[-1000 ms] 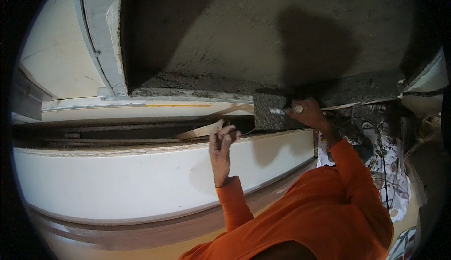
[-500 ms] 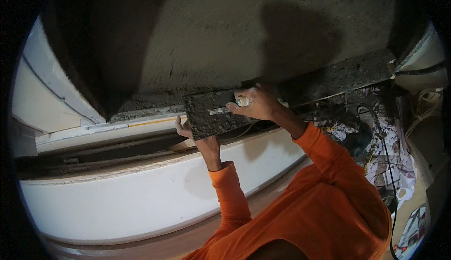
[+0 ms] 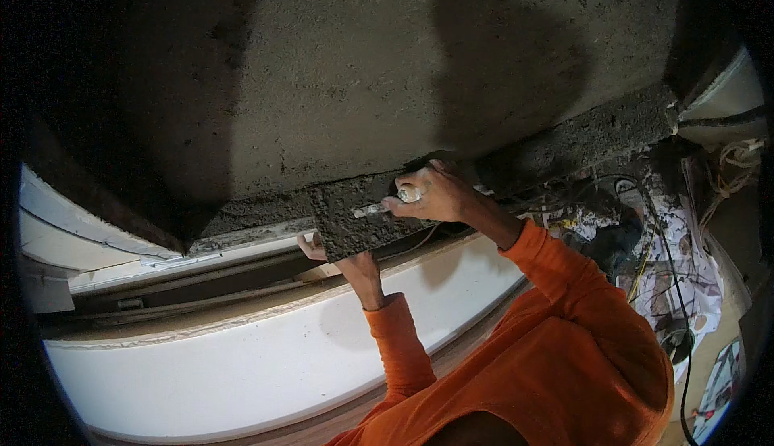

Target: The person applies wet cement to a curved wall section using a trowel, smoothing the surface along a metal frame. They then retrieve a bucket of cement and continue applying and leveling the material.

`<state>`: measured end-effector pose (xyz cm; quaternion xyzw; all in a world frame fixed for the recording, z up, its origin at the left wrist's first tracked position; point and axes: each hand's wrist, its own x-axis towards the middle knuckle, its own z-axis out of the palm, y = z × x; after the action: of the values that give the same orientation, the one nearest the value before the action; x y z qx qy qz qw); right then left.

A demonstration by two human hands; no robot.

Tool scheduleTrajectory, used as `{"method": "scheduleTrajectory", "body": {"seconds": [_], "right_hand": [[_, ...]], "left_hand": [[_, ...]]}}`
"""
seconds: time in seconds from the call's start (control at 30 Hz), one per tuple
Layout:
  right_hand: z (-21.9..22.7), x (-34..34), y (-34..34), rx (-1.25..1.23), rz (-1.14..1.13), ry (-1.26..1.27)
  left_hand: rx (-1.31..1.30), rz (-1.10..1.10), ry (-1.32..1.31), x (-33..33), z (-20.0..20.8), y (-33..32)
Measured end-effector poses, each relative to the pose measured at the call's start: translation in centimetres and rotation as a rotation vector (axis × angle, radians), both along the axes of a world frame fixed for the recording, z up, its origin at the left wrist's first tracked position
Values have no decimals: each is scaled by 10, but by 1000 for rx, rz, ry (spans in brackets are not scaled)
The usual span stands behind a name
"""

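Observation:
My right hand is closed round the pale, smeared handle of a plastering trowel. Rough dark mortar coats the trowel's flat blade, which lies against the lower edge of the mortar-covered surface. Below the blade is my left hand, close under its near edge. One or two of its fingers stretch out past the blade's left end; the others are hidden behind the trowel. Whether the left hand touches the blade, I cannot tell. A rough band of mortar runs along the bottom of the surface to the right.
A white curved panel stands between me and the work. Behind it runs a dark trough with pipes or strips. To the right lie splattered sheets, a black cable and a coil of cord.
My view has shifted, so the left part of the scene sits lower. My right hand keeps its hold on the trowel, and the left hand stays beneath the blade.

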<state>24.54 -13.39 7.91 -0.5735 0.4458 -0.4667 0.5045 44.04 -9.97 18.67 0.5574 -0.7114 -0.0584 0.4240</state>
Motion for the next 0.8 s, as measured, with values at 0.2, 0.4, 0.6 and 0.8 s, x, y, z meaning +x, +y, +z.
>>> {"method": "scheduleTrajectory", "body": {"seconds": [0.2, 0.4, 0.6, 0.8], "right_hand": [[-84, -15, 9, 41, -3, 26], [-10, -15, -3, -1, 138, 86], [120, -4, -10, -164, -19, 40], [123, -6, -5, -191, -79, 50]], "left_hand": [[58, 216, -16, -30, 15, 8], [-3, 194, -185, -3, 9, 4], [-18, 64, -268, 6, 0, -4], [-59, 65, -190, 3, -5, -3]]}}
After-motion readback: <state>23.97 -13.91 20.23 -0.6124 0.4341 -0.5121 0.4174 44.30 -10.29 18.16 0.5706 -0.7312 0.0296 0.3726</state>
